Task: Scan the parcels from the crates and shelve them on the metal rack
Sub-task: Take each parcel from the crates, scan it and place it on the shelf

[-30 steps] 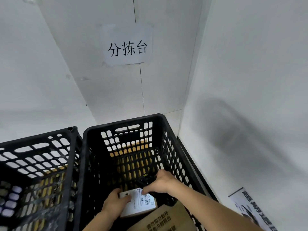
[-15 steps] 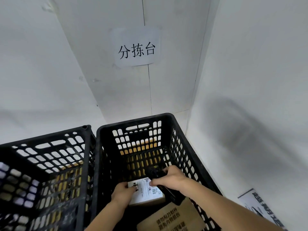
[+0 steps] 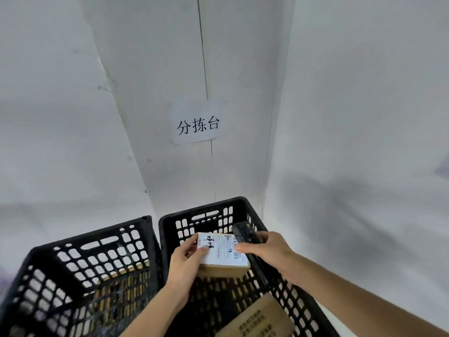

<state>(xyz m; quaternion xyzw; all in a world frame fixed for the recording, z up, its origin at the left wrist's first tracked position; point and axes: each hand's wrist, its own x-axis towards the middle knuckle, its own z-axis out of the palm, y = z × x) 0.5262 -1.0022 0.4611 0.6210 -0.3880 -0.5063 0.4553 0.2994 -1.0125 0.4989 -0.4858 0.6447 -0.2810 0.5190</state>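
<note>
At 5 o'clock, lowest in the view, a brown cardboard box printed with dark characters (image 3: pixel 257 319) lies inside the right-hand black perforated plastic crate (image 3: pixel 298 305). Just above it, near 6 o'clock, the left hand (image 3: pixel 185 262) reaches in from below and grips the small brown cardboard parcel with a white shipping label (image 3: pixel 222 255): the thumb lies across the label's near-left corner, and the fingers curl round the parcel's left side. The parcel is lifted to about the level of the crate rim, label up, with a barcode along its right edge and handwritten black marks at its far-left corner.

At the parcel's right side, the right hand (image 3: pixel 266 250) comes in from 4 o'clock and wraps round a black handheld scanner (image 3: pixel 243 233). The thumb points along the parcel's right edge beside the barcode, and the scanner's top end sticks out beyond the fingers toward 12 o'clock.

At 8 o'clock a second black perforated plastic crate (image 3: pixel 73 271) stands just beside the first, rims nearly touching; its contents are too dim to tell.

Farther off, at 12 o'clock, a white paper sign with three black characters (image 3: pixel 198 122) is stuck on the white wall panel (image 3: pixel 158 69).
</note>
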